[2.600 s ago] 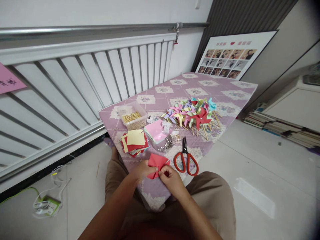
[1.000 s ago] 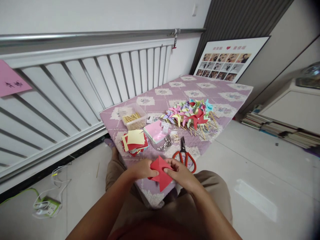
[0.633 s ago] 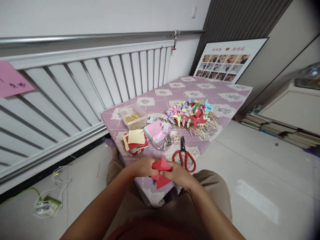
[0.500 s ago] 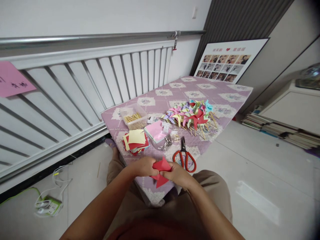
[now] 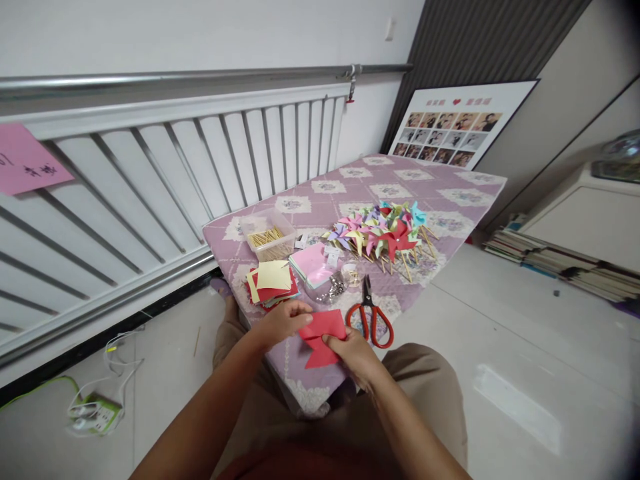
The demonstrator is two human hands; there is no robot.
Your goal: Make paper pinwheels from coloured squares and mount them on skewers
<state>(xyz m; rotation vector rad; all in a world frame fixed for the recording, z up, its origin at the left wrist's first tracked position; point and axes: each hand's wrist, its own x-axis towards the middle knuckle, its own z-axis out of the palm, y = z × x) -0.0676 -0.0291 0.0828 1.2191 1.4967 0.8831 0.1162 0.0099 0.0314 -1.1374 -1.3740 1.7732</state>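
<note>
Both my hands hold a red paper piece (image 5: 321, 337) over the near corner of the purple quilted table (image 5: 360, 187). My left hand (image 5: 280, 321) pinches its left edge with fingers closed. My right hand (image 5: 353, 350) grips its lower right part. The paper shows flat flaps folded and partly spread. Red-handled scissors (image 5: 371, 313) lie just right of my right hand.
Behind my hands lie a stack of red and yellow paper squares (image 5: 270, 281), pink sheets (image 5: 313, 261), a heap of small metal pins (image 5: 334, 288), a clear box of wooden sticks (image 5: 267, 235) and a pile of finished pinwheels (image 5: 385, 233). A white railing (image 5: 150, 167) runs along the left.
The red paper has been turned and refolded between my hands; its flaps now lie flatter and wider. My hands moved slightly forward over the table corner.
</note>
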